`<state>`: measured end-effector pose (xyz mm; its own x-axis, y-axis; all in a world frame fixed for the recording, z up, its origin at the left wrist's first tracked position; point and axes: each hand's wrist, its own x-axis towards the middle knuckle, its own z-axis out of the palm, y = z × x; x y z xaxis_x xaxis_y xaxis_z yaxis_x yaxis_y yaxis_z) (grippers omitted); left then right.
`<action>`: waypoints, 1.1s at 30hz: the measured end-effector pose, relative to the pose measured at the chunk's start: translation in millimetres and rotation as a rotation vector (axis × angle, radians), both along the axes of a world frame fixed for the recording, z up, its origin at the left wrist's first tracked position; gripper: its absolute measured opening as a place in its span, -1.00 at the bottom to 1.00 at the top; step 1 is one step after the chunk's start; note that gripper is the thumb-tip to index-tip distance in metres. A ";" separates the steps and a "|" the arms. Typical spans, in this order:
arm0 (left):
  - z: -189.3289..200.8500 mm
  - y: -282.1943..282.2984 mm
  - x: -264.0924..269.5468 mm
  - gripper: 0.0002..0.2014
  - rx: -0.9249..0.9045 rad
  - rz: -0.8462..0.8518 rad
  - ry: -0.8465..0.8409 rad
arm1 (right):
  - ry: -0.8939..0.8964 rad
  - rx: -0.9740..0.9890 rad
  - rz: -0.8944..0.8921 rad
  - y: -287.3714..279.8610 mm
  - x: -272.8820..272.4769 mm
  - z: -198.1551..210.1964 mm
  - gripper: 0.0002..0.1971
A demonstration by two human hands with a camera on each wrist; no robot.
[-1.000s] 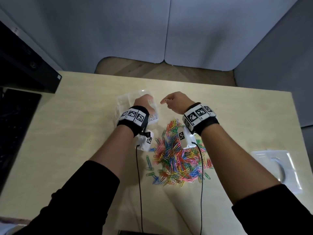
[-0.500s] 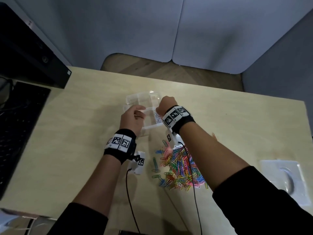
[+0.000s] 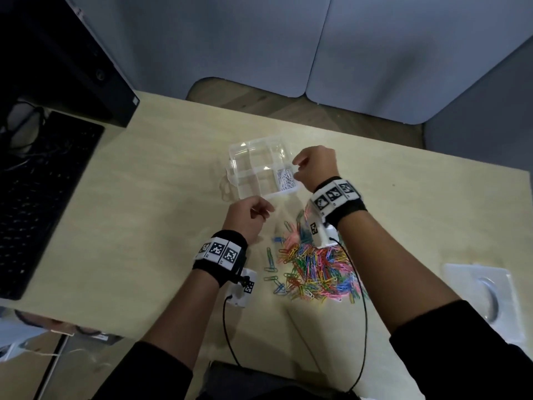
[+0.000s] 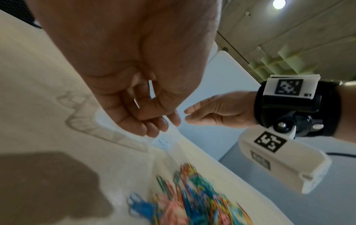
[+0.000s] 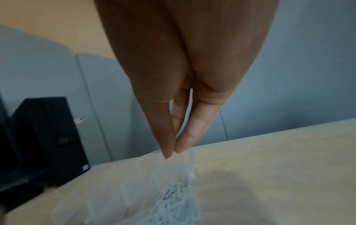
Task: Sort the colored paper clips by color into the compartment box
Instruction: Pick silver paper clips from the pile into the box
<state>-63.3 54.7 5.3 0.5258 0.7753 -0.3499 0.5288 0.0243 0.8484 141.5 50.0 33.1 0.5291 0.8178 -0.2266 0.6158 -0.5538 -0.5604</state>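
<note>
Two hands at a clear box, with a heap of paper clips beside it.

Just in front of the box [image 3: 261,171], the left hand [image 3: 248,219] hovers with fingers curled; whether they pinch anything cannot be told. At the box's right edge, the right hand [image 3: 315,167] has thumb and fingertip pressed together over the rim; nothing shows between them. White clips [image 3: 285,179] fill the box's right front compartment. The paper clips [image 3: 314,267] lie on the table [image 3: 144,226] nearer the person than the box.
</note>
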 end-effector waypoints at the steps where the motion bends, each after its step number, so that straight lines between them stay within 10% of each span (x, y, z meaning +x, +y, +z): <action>1: -1.3 -7.8 2.7 -0.59 0.005 -0.032 0.008 | 0.014 0.044 -0.010 -13.5 7.9 2.3 -0.77; 11: -16.7 -103.6 48.4 -0.87 0.318 -0.665 0.155 | 0.051 -0.231 0.004 -228.4 36.1 -24.4 -0.91; 33: -22.1 -136.9 84.8 -0.73 0.645 -0.529 0.351 | -0.003 -0.106 -0.169 -255.7 7.8 -62.1 -0.85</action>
